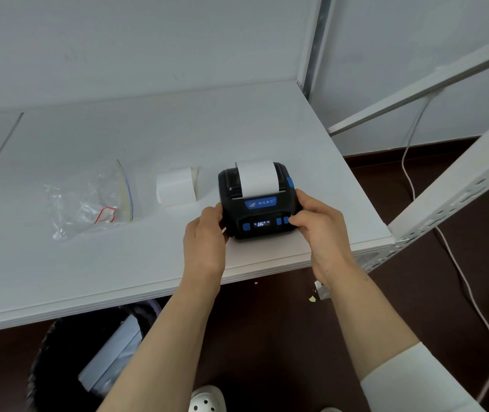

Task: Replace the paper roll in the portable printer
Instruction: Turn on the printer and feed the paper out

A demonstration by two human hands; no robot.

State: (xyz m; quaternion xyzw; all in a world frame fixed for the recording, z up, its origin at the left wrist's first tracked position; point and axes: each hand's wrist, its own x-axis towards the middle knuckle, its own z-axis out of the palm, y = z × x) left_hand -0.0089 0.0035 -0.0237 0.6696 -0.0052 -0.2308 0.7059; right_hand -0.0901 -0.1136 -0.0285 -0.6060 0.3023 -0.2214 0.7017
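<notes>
Both hands are closed around the portable printer (259, 203), just right of the frame's centre: the left hand (207, 233) cups its left flank with the thumb pressed against the casing, and the right hand (320, 230) wraps the right flank, its thumb lying on the front panel at the rightmost blue button (286, 220), though whether it is pressing I cannot tell. The printer sits flat on the white table (118, 263), near its right front edge, with the little display (262, 223) lit. A strip of white paper (257, 178) stands out of the slot and curls back over the lid, so to my eye a roll is already seated and the lid is down; this looks like the feeding or checking stage. Just left of the printer, close but apart from it, stands another paper roll (175, 187), and further left lies a crumpled clear plastic bag (88, 203). I would judge the printer a stiff, smooth-sided plastic box, light enough to skid if pushed, so pinching it by the two flanks as here is sensible, with the blue latch (290, 182) on its upper right side kept free. The paper tongue is thin and will crease or tear if tugged sideways; better to take it by its free edge and pull straight.
</notes>
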